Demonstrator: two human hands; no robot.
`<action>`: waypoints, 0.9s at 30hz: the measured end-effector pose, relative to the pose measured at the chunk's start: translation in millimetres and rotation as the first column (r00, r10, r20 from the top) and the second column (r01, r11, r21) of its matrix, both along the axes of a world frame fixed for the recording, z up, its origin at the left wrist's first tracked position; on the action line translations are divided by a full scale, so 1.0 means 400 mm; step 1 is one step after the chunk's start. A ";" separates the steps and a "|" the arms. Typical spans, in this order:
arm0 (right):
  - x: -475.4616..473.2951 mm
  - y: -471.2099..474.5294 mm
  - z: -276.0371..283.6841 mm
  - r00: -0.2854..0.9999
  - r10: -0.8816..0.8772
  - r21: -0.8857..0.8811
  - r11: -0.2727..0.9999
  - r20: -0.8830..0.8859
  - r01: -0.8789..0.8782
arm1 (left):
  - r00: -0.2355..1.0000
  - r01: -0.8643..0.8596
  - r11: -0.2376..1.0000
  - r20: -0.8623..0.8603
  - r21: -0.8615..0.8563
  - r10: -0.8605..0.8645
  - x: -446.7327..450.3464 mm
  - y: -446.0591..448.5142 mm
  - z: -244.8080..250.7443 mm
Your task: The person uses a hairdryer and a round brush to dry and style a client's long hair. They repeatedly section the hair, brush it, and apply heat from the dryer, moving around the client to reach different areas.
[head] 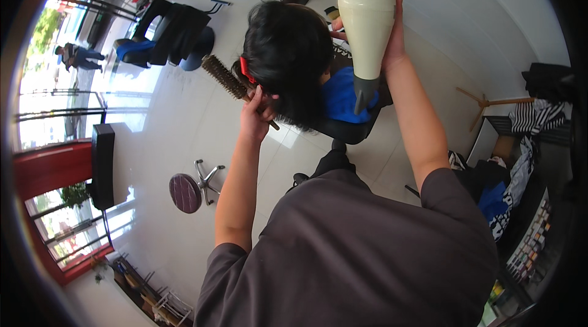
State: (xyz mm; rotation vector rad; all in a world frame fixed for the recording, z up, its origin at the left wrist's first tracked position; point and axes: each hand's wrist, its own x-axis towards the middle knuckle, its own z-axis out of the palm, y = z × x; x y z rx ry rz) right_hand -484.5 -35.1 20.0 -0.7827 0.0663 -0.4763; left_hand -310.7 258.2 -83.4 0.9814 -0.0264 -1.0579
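A person with dark hair [287, 42] sits before me, with a blue towel [344, 95] about the shoulders. My left hand [257, 115] grips the wooden handle of a round hairbrush [225, 76], its bristled barrel pointing up and to the left, beside the hair. A red hair clip [246, 70] is fastened in the hair just above that hand. In my right hand [394, 44] is a cream hair dryer [366, 14], held above the person's right side. Its dark nozzle [364, 93] points down over the towel. The dryer's body hides part of my right hand's fingers.
A round stool [185, 193] on a wheeled base stands on the tiled floor to the left. Farther off is a black salon chair [177, 35]. A wooden stand [483, 103] and heaped clothes [498, 184] are at the right. Someone stands outside the windows [80, 57].
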 end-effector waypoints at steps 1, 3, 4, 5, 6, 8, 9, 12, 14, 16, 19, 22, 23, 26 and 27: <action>0.006 -0.005 -0.005 1.000 0.020 0.017 1.000 0.014 -0.020 | 1.000 -0.027 0.999 0.007 -0.033 0.027 -0.003 0.003 0.000; 0.011 -0.018 -0.016 0.998 0.054 0.050 0.997 0.041 -0.056 | 0.991 -0.126 0.991 0.050 0.046 0.124 -0.025 0.001 0.035; 0.011 -0.025 -0.019 0.997 0.064 0.020 0.998 0.039 -0.065 | 0.983 -0.174 0.981 0.074 0.084 0.168 -0.034 -0.001 0.052; 0.008 -0.026 -0.020 0.997 0.066 0.042 0.997 0.039 -0.068 | 0.982 -0.169 0.983 0.098 0.069 0.161 -0.036 0.003 0.050; 0.008 -0.022 -0.011 0.996 0.071 0.062 0.995 0.046 -0.074 | 0.979 -0.166 0.985 0.128 0.052 0.158 -0.033 0.012 0.056; 0.008 -0.020 -0.011 0.997 0.065 0.053 0.996 0.036 -0.067 | 0.971 -0.185 0.982 0.158 0.037 0.177 -0.039 0.024 0.070; 0.008 -0.022 -0.015 0.997 0.065 0.054 0.996 0.035 -0.067 | 0.967 -0.206 0.978 0.159 0.034 0.199 -0.044 0.021 0.078; 0.008 -0.021 -0.020 0.997 0.066 0.060 0.996 0.027 -0.068 | 0.961 -0.243 0.969 0.147 0.039 0.235 -0.048 0.024 0.090; 0.012 -0.028 -0.030 0.995 0.091 0.038 0.995 0.034 -0.092 | 0.952 -0.262 0.965 0.167 0.021 0.255 -0.045 0.023 0.090; 0.012 -0.027 -0.041 0.995 0.097 0.018 0.995 0.033 -0.098 | 0.935 -0.305 0.952 0.190 0.004 0.298 -0.053 0.024 0.088; 0.014 -0.028 -0.044 0.994 0.102 0.042 0.994 0.028 -0.103 | 0.914 -0.294 0.955 0.286 -0.026 0.289 -0.042 0.059 0.064; 0.009 -0.019 -0.034 0.995 0.097 0.029 0.995 0.030 -0.098 | 0.875 -0.345 0.923 0.415 0.171 0.251 -0.075 0.148 0.075; 0.007 -0.018 -0.035 0.994 0.102 0.024 0.994 0.029 -0.103 | 0.869 -0.332 0.908 0.457 0.255 0.190 -0.081 0.212 0.064; 0.005 -0.013 -0.034 0.993 0.108 0.033 0.993 0.039 -0.109 | 0.863 -0.361 0.747 0.504 0.558 0.041 -0.102 0.465 -0.009; 0.003 -0.008 -0.031 0.994 0.100 0.038 0.994 0.043 -0.101 | 0.859 -0.391 0.682 0.511 0.619 0.028 -0.099 0.548 -0.036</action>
